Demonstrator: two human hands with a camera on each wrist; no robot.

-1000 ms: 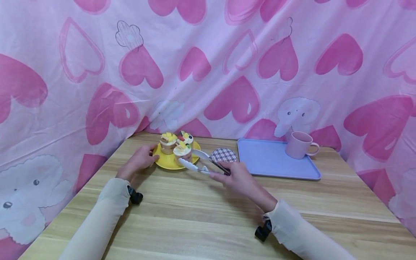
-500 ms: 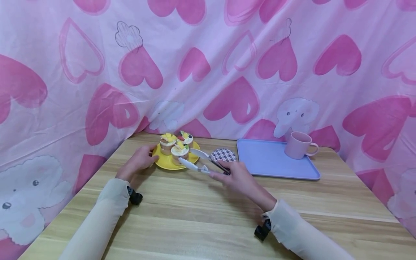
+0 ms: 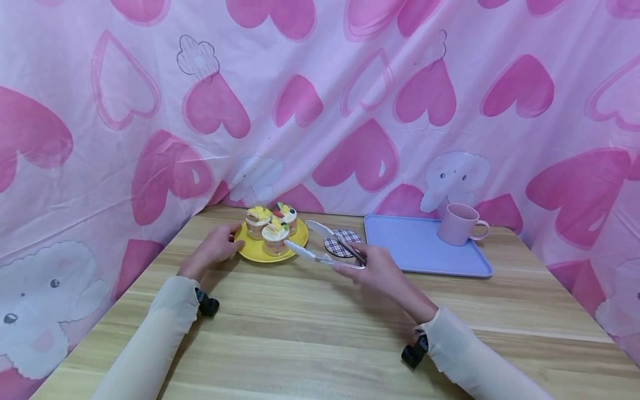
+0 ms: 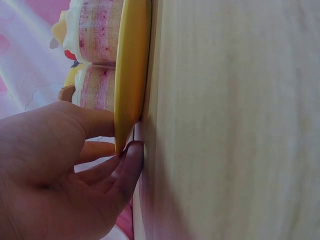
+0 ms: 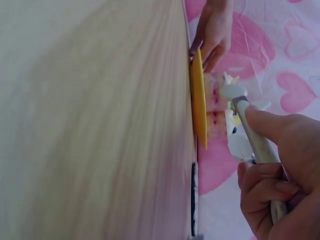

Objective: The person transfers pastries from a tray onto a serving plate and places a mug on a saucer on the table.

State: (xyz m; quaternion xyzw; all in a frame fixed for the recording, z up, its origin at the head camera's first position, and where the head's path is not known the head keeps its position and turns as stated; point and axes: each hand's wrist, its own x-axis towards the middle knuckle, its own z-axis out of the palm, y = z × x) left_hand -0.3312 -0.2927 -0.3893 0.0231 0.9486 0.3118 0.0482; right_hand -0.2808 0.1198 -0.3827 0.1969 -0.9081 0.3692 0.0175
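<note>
A yellow plate (image 3: 253, 253) bears three clear cups of layered cake topped with cream and fruit: a front cup (image 3: 275, 244), a left cup (image 3: 257, 229) and a back cup (image 3: 287, 216). My left hand (image 3: 216, 245) pinches the plate's left rim, thumb over the edge and fingers beneath, as the left wrist view shows. My right hand (image 3: 376, 271) grips a pair of white-tipped tongs (image 3: 320, 228). The spread tongs hold nothing; one tip lies right at the front cup's side in the head view. In the right wrist view the tongs (image 5: 254, 132) overlap the cups.
A round checkered coaster (image 3: 336, 244) lies behind the tongs. To the right is a blue tray (image 3: 415, 253) with a pink mug (image 3: 457, 225) at its back right. A pink heart-print cloth (image 3: 350, 83) hangs behind the wooden table (image 3: 280, 333).
The front cup has shifted slightly left and now stands among the others on the plate. The tongs have drawn back to the right, off the cup. My left hand has stayed still.
</note>
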